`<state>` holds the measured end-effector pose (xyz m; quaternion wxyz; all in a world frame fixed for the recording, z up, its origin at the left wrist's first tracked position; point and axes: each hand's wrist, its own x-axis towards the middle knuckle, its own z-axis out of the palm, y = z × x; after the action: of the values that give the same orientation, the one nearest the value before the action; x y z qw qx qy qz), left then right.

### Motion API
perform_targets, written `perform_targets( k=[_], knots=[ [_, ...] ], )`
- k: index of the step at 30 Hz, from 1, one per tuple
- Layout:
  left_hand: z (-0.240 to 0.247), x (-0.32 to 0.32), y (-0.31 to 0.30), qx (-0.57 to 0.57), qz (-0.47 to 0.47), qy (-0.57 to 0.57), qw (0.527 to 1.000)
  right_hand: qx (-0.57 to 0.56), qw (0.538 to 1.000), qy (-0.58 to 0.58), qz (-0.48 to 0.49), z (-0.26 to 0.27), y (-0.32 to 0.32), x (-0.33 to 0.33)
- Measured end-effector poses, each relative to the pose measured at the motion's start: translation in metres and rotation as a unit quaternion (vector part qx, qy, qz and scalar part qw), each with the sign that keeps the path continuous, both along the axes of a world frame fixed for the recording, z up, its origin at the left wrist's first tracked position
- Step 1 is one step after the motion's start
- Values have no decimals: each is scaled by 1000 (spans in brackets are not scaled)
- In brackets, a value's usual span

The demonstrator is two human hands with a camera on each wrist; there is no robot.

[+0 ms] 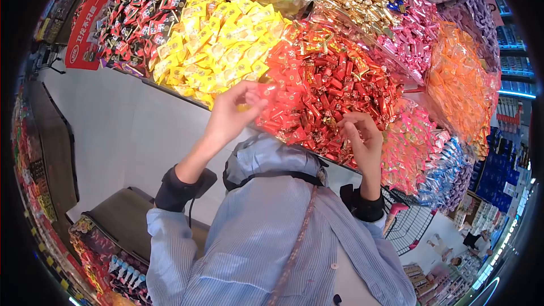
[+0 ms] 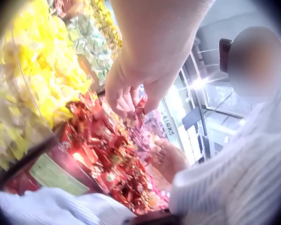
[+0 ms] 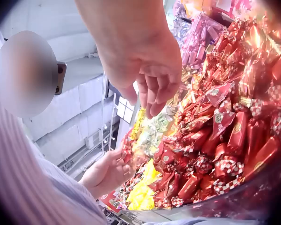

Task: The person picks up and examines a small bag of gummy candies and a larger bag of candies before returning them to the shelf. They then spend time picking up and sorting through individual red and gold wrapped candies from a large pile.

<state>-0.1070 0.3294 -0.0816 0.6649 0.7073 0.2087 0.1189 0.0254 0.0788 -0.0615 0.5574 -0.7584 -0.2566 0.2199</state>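
Over the left edge of a heap of red-wrapped candies [image 1: 340,88], my left hand [image 1: 229,114] pinches a small red-wrapped candy [image 2: 140,111] between thumb and fingers. Against the heap, that candy blends in with the others in the head view. My right hand [image 1: 367,137] hovers at the right front of the same heap. Its fingers curl loosely downward, and nothing shows between them in the right wrist view. Many of the nearest red candies [image 3: 236,133] have twisted ends with a checkered pattern.
Yellow packets [image 1: 221,45] and dark red-black packets [image 1: 141,20] fill the left of the display. Pink candies [image 1: 405,141] and orange packets [image 1: 460,82] lie to the right. A shopping cart [image 1: 416,229] stands near my right elbow. A red sign [image 1: 90,28] marks the far left corner.
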Motion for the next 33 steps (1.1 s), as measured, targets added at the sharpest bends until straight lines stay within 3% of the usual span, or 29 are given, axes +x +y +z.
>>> perform_targets(
  k=[3, 7, 11, 14, 17, 26, 33],
  knots=[
    [3, 6, 16, 170, 32, -10, 985, 10, 1000, 23, -11, -3, -4, 7],
    [7, 25, 18, 277, -48, -69, 957, 23, 999, 44, -6, 1, -5, 9],
    [3, 41, 11, 265, -117, -51, 956, 30, 999, 40, -15, -4, -9, 8],
    [-6, 49, 10, 278, -119, -51, 952, 20, 999, 26, -22, -7, -12, 7],
    [-12, 52, 12, 342, -116, -45, 931, 5, 999, 19, -29, 1, -14, 6],
    [-10, 47, 12, 319, -77, -66, 942, 13, 1000, 9, -27, -4, -16, 10],
    [3, 20, 13, 366, -63, -110, 922, 8, 999, 11, -40, -1, -20, 10]
  ],
)
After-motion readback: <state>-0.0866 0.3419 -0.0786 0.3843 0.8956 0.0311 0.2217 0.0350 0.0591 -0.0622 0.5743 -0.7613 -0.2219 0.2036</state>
